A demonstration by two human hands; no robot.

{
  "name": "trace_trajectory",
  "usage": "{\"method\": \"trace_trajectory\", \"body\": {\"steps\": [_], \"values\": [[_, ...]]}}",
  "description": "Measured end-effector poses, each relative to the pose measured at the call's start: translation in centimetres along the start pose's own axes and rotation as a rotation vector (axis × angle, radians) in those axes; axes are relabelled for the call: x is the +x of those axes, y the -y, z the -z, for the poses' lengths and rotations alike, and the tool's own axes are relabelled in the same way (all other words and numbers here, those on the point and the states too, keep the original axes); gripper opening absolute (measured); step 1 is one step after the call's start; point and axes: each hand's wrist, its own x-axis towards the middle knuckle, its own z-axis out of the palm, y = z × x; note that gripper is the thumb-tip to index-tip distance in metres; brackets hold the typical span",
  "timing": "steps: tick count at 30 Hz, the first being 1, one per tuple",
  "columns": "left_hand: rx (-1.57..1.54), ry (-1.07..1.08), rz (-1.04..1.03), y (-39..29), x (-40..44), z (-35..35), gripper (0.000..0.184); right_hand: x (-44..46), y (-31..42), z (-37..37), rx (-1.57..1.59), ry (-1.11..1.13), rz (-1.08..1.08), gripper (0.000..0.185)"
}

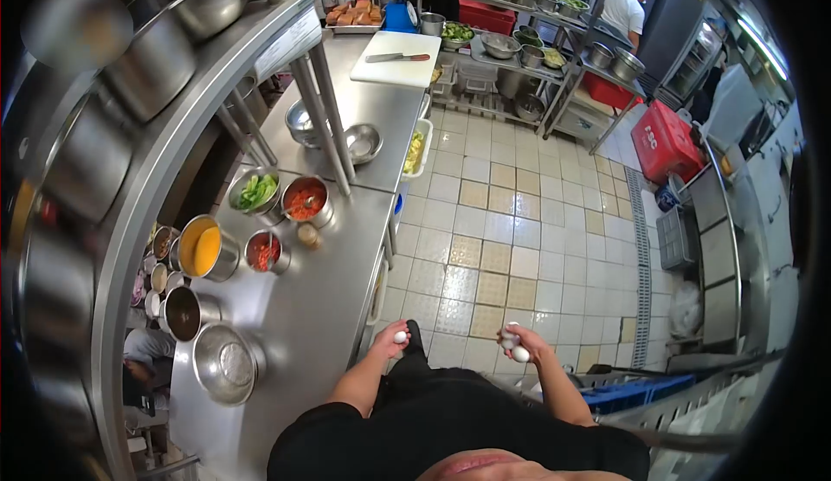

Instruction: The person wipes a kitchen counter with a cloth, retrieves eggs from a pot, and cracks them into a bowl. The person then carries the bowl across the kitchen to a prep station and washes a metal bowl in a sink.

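Note:
My left hand (387, 342) is closed around a white egg (400, 337), low beside the counter's edge. Several more white eggs (520, 354) are gripped in my right hand (535, 343), held out over the tiled floor. Nearest my left hand is the steel counter (312, 308). On it stand a metal bowl (228, 363), a pot of orange-yellow liquid (206, 250), a pot of chopped red food (306, 200), a smaller red-filled pot (264, 251) and a bowl of green pieces (257, 191).
A white cutting board (396, 58) with a knife (397, 58) lies at the counter's far end. Overhead, a steel shelf (212, 83) carries pots. Tiled floor (489, 247) stretches ahead. A red box (665, 142) is at right; a person in white (623, 12) stands far back.

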Motion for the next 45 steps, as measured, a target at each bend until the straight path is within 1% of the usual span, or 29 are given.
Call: {"method": "trace_trajectory", "body": {"steps": [3, 6, 7, 8, 10, 12, 13, 15, 16, 21, 22, 25, 26, 30, 34, 35, 38, 42, 45], "values": [[-0.079, -0.124, -0.114, -4.1, 3.7, -1.1, 0.021, -0.8, 3.3, 4.2, 0.071, -0.097, -0.045, 0.031], [-0.348, -0.208, -0.154, -7.9, 7.9, -1.0, 0.020, 0.1, 6.5, 8.3, 0.116, -0.163, -0.103, 0.030], [-0.458, -0.266, -0.232, -9.1, 8.4, -1.9, 0.020, 0.9, 8.0, 9.7, 0.114, -0.167, -0.136, 0.031], [-0.529, -0.288, -0.240, -10.5, 10.2, -1.5, 0.019, 1.8, 9.6, 11.7, 0.108, -0.174, -0.172, 0.031], [-0.681, -0.336, -0.243, -10.4, 15.3, 2.0, 0.018, 3.4, 13.1, 14.0, 0.067, -0.213, -0.237, 0.032], [-0.820, -0.463, -0.401, -10.2, 18.5, 3.8, 0.017, 6.1, 18.0, 16.8, -0.078, -0.187, -0.269, 0.032], [-0.892, -0.525, -0.480, -10.9, 19.8, 3.7, 0.017, 7.4, 21.1, 17.6, -0.082, -0.211, -0.270, 0.031], [-0.857, -0.646, -0.478, -11.7, 20.5, 3.3, 0.016, 10.1, 26.7, 18.5, -0.083, -0.256, -0.278, 0.030], [-0.836, -0.715, -0.473, -11.5, 20.3, 3.5, 0.016, 12.3, 29.4, 19.8, -0.109, -0.252, -0.336, 0.031], [-0.864, -0.883, -0.517, -10.9, 20.5, 2.5, 0.016, 20.0, 42.0, 21.2, -0.299, -0.233, -0.270, 0.030], [-0.870, -0.904, -0.525, -10.7, 20.6, 2.3, 0.017, 21.3, 44.2, 21.1, -0.338, -0.210, -0.288, 0.029], [-0.898, -0.954, -0.541, -10.5, 20.2, 2.1, 0.017, 25.0, 48.3, 19.3, -0.368, -0.218, -0.234, 0.029], [-0.907, -0.966, -0.546, -10.4, 20.2, 2.0, 0.017, 26.5, 48.9, 19.5, -0.380, -0.220, -0.229, 0.029], [-0.922, -0.994, -0.549, -11.0, 20.4, 1.4, 0.018, 30.2, 50.9, 15.9, -0.446, -0.184, -0.182, 0.029], [-0.921, -1.025, -0.554, -11.4, 20.1, 1.1, 0.018, 31.5, 52.3, 11.7, -0.439, -0.142, -0.180, 0.028], [-0.919, -1.035, -0.558, -11.3, 19.9, 1.1, 0.018, 31.6, 52.5, 10.7, -0.414, -0.120, -0.141, 0.028], [-0.906, -1.061, -0.567, -11.0, 19.2, 1.2, 0.019, 33.2, 52.9, 9.7, -0.439, -0.110, -0.140, 0.026], [-0.894, -1.090, -0.587, -11.3, 19.5, 0.9, 0.019, 33.8, 55.3, 6.7, -0.508, -0.013, -0.199, 0.028], [-0.851, -1.120, -0.582, -10.7, 19.4, 1.1, 0.020, 34.0, 57.0, 5.1, -0.532, 0.002, -0.215, 0.029]]}}
